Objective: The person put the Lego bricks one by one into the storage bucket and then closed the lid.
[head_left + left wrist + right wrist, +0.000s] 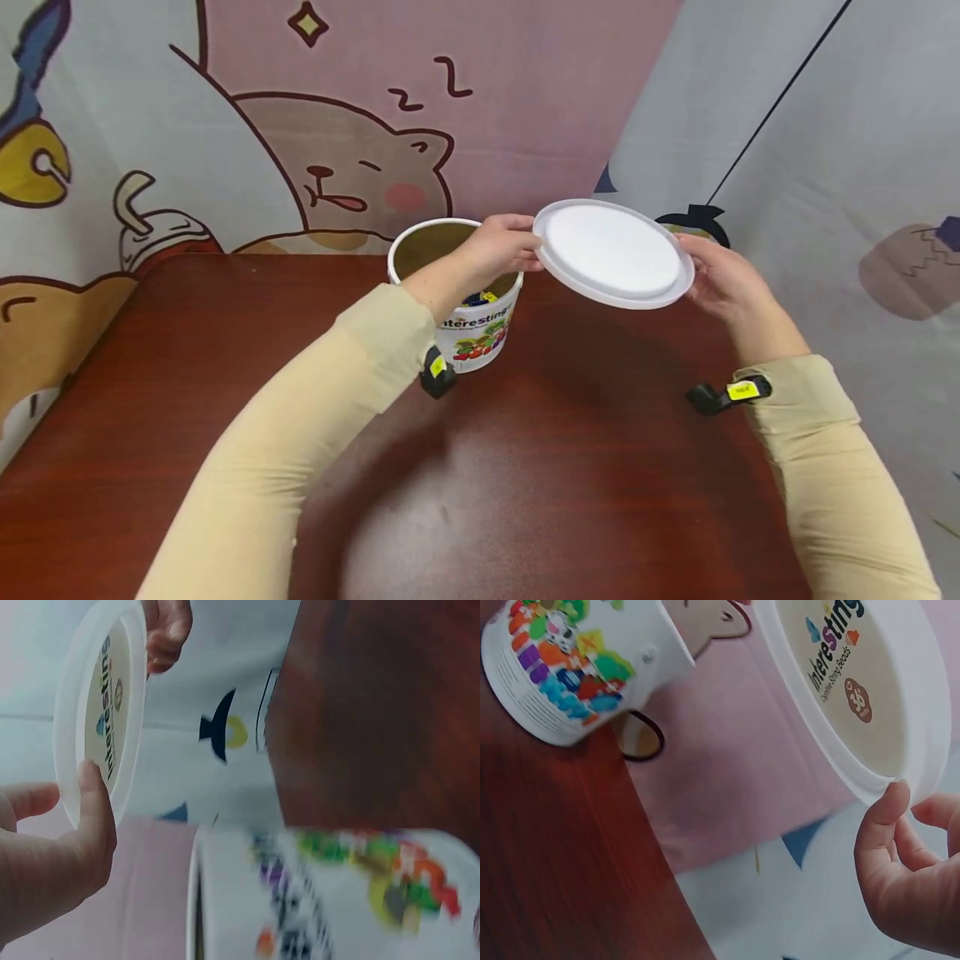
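Both hands hold a round white bucket lid [611, 250] in the air, its plain white side facing the head camera. My left hand [495, 254] pinches the lid's left edge, and my right hand [723, 279] pinches the opposite edge. In the right wrist view the lid's other face carries a printed label [851, 682] reading "Interesting". Behind and below my left hand stands an uncovered white bucket [480, 333] with colourful printing on its wall. Small blue and yellow pieces [480, 298] show inside it; my left hand and forearm hide part of the bucket.
The bucket stands on a dark red-brown table [525, 467] near its far edge. A curtain [525, 100] with cartoon animals hangs behind the table and along its right side.
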`<state>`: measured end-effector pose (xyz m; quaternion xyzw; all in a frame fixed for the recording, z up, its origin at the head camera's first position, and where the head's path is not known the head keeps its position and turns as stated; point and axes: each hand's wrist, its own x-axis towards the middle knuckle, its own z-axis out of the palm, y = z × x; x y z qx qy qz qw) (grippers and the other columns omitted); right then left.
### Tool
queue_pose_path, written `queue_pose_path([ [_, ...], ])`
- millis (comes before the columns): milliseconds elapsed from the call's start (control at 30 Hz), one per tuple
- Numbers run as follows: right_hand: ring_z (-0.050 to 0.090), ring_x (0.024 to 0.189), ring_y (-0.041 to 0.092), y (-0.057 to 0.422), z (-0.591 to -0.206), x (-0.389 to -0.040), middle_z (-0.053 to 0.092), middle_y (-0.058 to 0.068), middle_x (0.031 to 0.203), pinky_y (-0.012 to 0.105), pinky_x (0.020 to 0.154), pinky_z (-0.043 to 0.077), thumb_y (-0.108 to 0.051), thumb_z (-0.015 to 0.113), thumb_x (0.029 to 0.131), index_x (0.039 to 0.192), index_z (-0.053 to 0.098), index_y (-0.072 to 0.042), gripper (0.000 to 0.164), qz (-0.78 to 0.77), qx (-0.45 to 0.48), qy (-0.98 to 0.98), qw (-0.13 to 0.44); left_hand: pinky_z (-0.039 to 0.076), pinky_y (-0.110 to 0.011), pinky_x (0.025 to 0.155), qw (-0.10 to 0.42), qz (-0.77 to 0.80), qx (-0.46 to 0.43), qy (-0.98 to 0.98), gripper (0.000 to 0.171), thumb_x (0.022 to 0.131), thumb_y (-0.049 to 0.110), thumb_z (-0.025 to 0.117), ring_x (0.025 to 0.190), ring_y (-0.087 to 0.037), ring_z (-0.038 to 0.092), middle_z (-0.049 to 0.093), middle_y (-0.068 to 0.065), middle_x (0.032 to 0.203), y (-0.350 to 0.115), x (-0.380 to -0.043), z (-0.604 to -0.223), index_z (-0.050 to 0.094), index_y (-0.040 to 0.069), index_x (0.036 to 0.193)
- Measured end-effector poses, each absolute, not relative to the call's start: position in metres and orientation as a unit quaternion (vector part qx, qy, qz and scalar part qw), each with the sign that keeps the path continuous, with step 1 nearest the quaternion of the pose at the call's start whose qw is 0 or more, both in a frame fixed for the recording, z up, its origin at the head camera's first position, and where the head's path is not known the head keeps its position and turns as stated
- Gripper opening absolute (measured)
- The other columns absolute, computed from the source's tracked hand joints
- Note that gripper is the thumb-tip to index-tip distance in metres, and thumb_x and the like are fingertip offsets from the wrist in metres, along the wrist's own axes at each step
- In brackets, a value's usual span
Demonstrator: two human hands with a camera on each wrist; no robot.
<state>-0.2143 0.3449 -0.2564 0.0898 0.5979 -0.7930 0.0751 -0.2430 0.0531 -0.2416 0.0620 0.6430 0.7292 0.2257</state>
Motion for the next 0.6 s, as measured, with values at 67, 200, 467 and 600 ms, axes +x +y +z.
queue_pose_path([
  [67, 0.06, 0.076, 0.006, 0.333, -0.255, -0.215, 0.064, -0.005, 0.088, 0.018, 0.064, 0.052, -0.02, 0.058, 0.092, 0.092, 0.067, -0.017, 0.01, -0.773, 0.077, 0.625, 0.078, 0.052, -0.028, 0.086, 0.226, 0.722, 0.064, 0.651, 0.045, 0.093, -0.003, 0.047, 0.078, -0.016, 0.057, 0.055, -0.023, 0.123, 0.039, -0.247, -0.239, 0.039, -0.003, 0.138],
  [200, 0.057, 0.082, 0.005, 0.31, -0.253, -0.218, 0.061, -0.008, 0.094, 0.016, 0.068, 0.05, -0.025, 0.062, 0.089, 0.101, 0.062, -0.02, 0.013, -0.725, 0.066, 0.681, 0.077, 0.046, -0.033, 0.097, 0.221, 0.702, 0.064, 0.674, 0.046, 0.094, 0.0, 0.049, 0.086, -0.018, 0.058, 0.053, -0.019, 0.127, 0.011, -0.253, -0.238, 0.04, 0.001, 0.139],
  [467, 0.059, 0.081, 0.005, 0.274, -0.253, -0.226, 0.061, -0.007, 0.1, 0.017, 0.069, 0.05, -0.015, 0.061, 0.09, 0.134, 0.045, -0.006, 0.047, -0.736, 0.027, 0.674, 0.066, 0.044, -0.031, 0.099, 0.202, 0.688, 0.064, 0.694, 0.052, 0.096, 0.004, 0.047, 0.112, -0.024, 0.055, 0.046, -0.012, 0.139, -0.032, -0.257, -0.234, 0.033, 0.013, 0.146],
  [600, 0.06, 0.089, 0.01, 0.263, -0.253, -0.229, 0.052, -0.001, 0.12, 0.019, 0.074, 0.052, -0.001, 0.048, 0.094, 0.129, 0.053, -0.006, 0.036, -0.767, -0.027, 0.638, 0.062, 0.043, -0.031, 0.101, 0.183, 0.688, 0.085, 0.697, 0.055, 0.095, -0.004, 0.043, 0.112, -0.023, 0.054, 0.043, -0.013, 0.141, -0.05, -0.261, -0.234, 0.033, 0.015, 0.146],
])
